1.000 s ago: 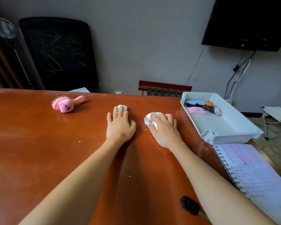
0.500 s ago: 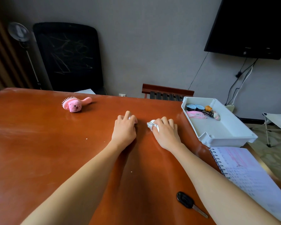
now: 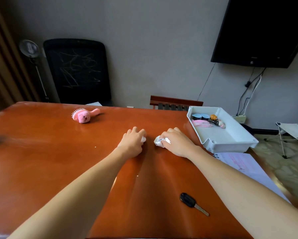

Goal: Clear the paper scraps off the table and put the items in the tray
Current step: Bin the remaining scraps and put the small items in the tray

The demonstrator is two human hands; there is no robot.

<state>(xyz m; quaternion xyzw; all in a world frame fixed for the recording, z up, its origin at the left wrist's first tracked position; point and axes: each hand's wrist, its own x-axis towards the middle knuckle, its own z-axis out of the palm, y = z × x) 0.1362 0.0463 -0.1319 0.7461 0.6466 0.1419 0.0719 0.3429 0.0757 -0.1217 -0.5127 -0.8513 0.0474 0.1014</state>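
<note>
- Glossy brown table, grey wall behind; 2 forearms reach to its middle.
- White tray at far right edge, small items at its back end, front half bare; open notebook just in front.
- Left hand curled round small white scrap; right hand clenched on bigger crumpled wad. Both low on the tabletop.
- Best: close fingers fully before lifting so nothing sheds; the paper probably goes off the table, not into the tray.
- Pink brush far left, key near edge: likely tray-bound.
- 2 white specks on the wood; sweep them up too.
</note>
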